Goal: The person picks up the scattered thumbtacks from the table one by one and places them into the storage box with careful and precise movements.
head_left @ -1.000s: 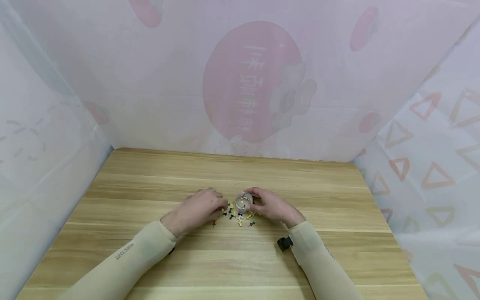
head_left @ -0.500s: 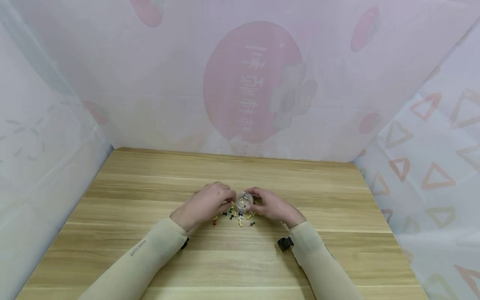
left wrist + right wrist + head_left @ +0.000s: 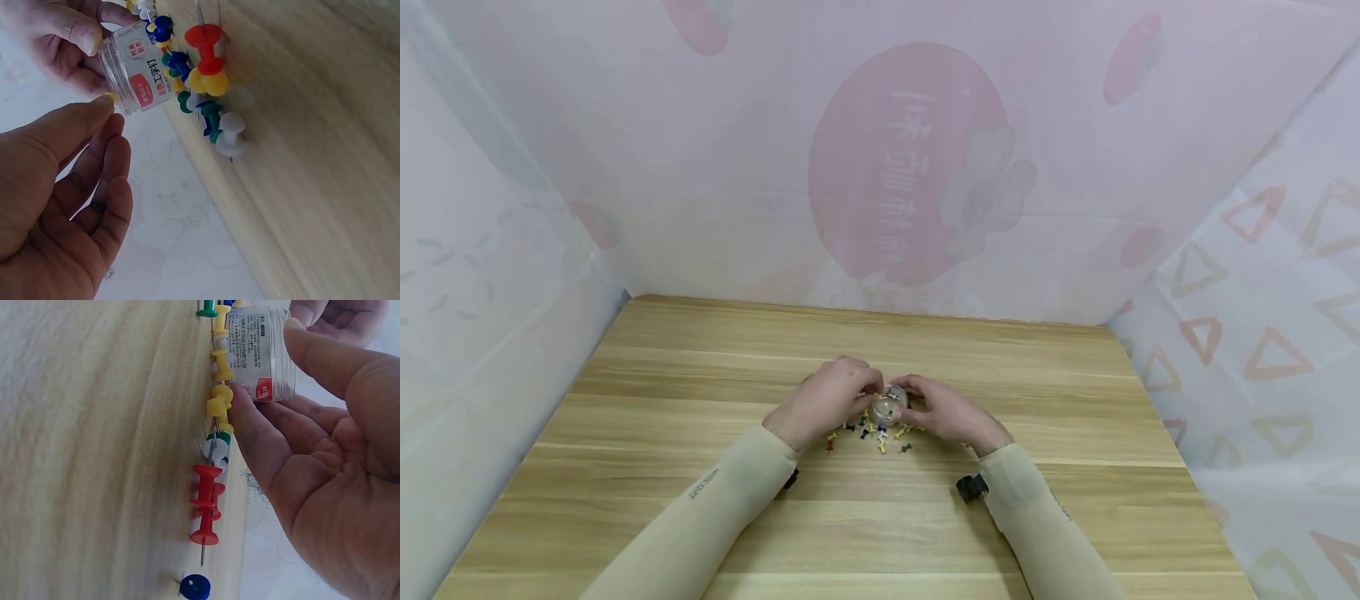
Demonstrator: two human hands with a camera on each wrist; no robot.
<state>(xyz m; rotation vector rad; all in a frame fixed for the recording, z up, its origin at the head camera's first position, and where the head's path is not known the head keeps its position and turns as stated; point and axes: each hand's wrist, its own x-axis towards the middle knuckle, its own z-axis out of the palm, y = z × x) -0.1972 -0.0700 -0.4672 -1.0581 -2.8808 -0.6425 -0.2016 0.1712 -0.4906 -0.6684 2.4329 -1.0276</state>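
Note:
A small clear plastic jar [image 3: 140,69] with a printed label stands upright on the table, its mouth uncovered. My right hand [image 3: 951,412] holds it, thumb on the near side and fingers around the far side. My left hand [image 3: 835,400] is at the jar's left rim, thumb and forefinger together. Between those fingertips a bit of yellow shows, a yellow push pin [image 3: 112,97], mostly hidden by the fingers. Around the jar's base lie loose push pins, among them a red push pin [image 3: 205,50], a white push pin [image 3: 231,132] and a blue push pin [image 3: 195,587].
The wood-grain table [image 3: 880,517] reaches back to a pink printed backdrop [image 3: 737,167], with white sheets at both sides. Several more push pins are spread in front of the jar, such as a green push pin [image 3: 906,448]. A black wrist strap [image 3: 972,487] is on the right wrist.
My left hand has moved right and slightly away from me, from the scattered push pins to the jar's rim. The right hand and jar stay in place.

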